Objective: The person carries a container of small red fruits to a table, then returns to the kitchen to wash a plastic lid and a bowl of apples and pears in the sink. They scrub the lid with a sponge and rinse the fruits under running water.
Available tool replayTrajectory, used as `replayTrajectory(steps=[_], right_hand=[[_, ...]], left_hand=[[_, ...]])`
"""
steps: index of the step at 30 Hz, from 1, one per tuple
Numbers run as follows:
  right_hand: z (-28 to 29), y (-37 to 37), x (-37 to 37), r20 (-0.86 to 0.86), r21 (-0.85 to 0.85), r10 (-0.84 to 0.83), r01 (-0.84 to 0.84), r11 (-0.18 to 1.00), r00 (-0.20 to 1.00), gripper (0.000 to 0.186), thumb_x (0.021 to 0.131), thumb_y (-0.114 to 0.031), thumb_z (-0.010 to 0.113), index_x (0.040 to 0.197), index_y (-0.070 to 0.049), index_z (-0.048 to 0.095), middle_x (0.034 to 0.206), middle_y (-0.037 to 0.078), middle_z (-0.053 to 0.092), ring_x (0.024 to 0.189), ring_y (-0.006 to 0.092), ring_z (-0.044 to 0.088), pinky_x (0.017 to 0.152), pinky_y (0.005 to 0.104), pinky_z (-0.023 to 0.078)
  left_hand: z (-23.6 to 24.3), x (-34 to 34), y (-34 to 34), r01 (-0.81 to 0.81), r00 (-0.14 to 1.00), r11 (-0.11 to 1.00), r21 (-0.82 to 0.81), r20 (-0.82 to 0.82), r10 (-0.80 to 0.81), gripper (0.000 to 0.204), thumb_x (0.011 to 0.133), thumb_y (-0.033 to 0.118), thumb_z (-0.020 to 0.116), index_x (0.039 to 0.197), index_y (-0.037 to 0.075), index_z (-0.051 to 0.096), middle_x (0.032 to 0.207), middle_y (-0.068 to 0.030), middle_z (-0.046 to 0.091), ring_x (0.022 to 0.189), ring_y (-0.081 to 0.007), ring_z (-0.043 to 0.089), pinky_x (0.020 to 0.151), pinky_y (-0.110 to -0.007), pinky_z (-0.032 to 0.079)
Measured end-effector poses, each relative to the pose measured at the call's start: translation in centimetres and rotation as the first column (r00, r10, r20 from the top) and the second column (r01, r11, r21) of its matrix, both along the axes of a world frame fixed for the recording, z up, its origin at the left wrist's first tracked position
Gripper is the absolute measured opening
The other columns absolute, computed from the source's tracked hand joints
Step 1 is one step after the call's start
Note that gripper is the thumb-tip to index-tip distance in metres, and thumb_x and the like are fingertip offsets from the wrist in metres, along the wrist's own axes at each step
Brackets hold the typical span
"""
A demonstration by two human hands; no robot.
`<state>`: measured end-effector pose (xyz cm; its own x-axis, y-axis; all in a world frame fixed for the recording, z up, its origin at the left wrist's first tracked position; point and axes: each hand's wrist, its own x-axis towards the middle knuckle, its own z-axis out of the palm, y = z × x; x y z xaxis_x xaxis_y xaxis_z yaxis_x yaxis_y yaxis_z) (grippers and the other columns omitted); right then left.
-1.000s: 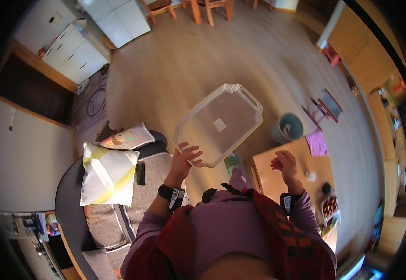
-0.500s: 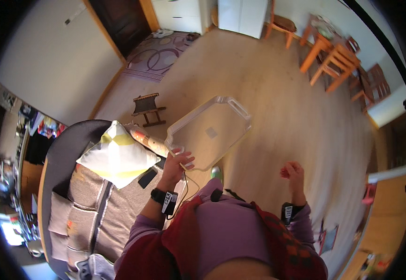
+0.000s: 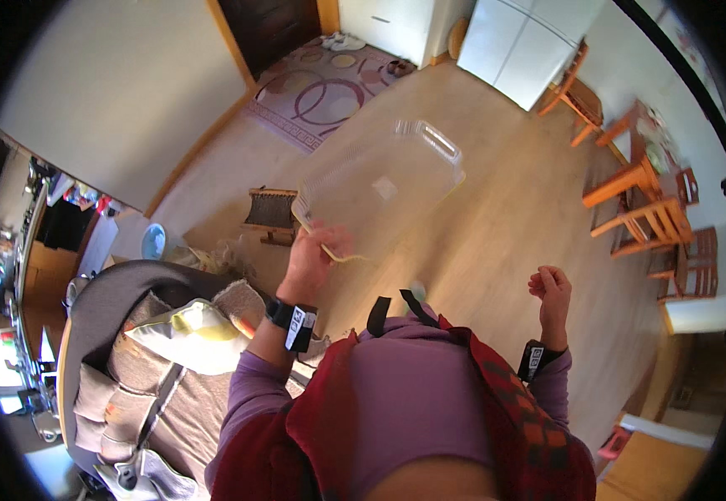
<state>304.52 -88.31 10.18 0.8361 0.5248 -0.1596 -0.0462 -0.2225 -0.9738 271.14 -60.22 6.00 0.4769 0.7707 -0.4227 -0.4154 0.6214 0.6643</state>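
Note:
In my left hand [image 3: 319, 255] is one corner of a large clear plastic tray [image 3: 440, 144]. The thumb and fingers are closed on its rim, and motion blurs them a little. The tray is held out in front of me above the floor, see-through, with raised ribbed walls and a pale square label [image 3: 385, 187] in its middle. My right hand [image 3: 552, 288] hangs away from the tray at the right, its fingers loosely curled together with nothing visible in them. Both wrists carry black bands with white tags.
At the left a sofa [image 3: 181, 417] bears a white-and-yellow cushion [image 3: 192, 334]. A small dark folding stool [image 3: 273, 210] stands beyond my left hand, with a blue basin [image 3: 153, 240] farther left. Wooden chairs [image 3: 651, 224] and a table line the right. A patterned rug [image 3: 321, 96] lies by the door.
The room has shifted in view as I turned and moved ahead. My left hand still grips the tray, now raised farther up the picture. The blue basin has come into sight.

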Motion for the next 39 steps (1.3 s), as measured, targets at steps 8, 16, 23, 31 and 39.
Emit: replayTrajectory(steps=[8,16,23,31,39], right_hand=[[-1.3,30.8,10.6,-0.217,-0.003,0.436,-0.447,0.894,0.873,0.026,0.087,-0.03,0.053,0.097,-0.006,0.056,0.084,0.009,0.062,0.077,0.0166,0.06,0.064,0.0281,0.048],[-7.7,68.4,2.8,-0.753,0.176,0.586,-0.766,0.618,0.3,0.02,0.085,-0.025,0.054,0.097,-0.01,0.05,0.101,0.017,0.06,0.094,0.0291,0.058,0.075,0.0362,0.048],[-9.9,87.8,0.1,-0.665,0.121,0.658,-0.82,0.56,0.352,0.013,0.079,-0.007,0.05,0.09,0.0,0.052,0.101,0.02,0.059,0.098,0.0318,0.057,0.085,0.0389,0.046],[-9.5,107.6,2.2,-0.622,0.043,0.639,-0.796,0.604,0.451,0.024,0.078,0.0,0.047,0.097,0.015,0.047,0.105,0.026,0.054,0.102,0.0378,0.054,0.087,0.0416,0.049],[-11.6,128.9,-5.8,-0.661,0.023,0.694,-0.917,0.399,0.286,0.009,0.076,-0.002,0.049,0.082,0.005,0.05,0.103,0.023,0.057,0.1,0.036,0.056,0.079,0.0422,0.052]], left_hand=[[-1.1,5.1,17.3,-0.156,0.985,0.988,0.003,-0.07,0.156,0.049,0.075,-0.002,0.048,0.12,0.002,0.029,0.107,-0.02,0.051,0.091,-0.0325,0.057,0.073,-0.044,0.048],[-2.0,5.9,36.9,-0.272,0.951,0.96,0.072,-0.131,0.279,0.051,0.078,0.009,0.057,0.122,0.003,0.031,0.104,-0.0154,0.055,0.09,-0.0252,0.059,0.071,-0.035,0.049],[-0.5,-6.9,53.3,0.059,0.811,0.914,0.402,-0.553,0.192,0.067,0.082,0.036,0.059,0.135,0.007,0.028,0.116,-0.0125,0.052,0.107,-0.017,0.049,0.09,-0.034,0.039],[7.4,-24.4,60.5,-0.367,0.593,0.824,0.431,-0.575,0.564,0.041,0.087,0.021,0.056,0.124,0.007,0.044,0.097,-0.0016,0.055,0.087,-0.0092,0.053,0.074,-0.023,0.044],[6.2,-24.1,69.0,-0.042,0.709,0.926,0.376,-0.641,0.293,0.021,0.072,0.012,0.068,0.092,0.006,0.063,0.09,-0.0023,0.061,0.082,-0.0112,0.056,0.074,-0.026,0.045]])
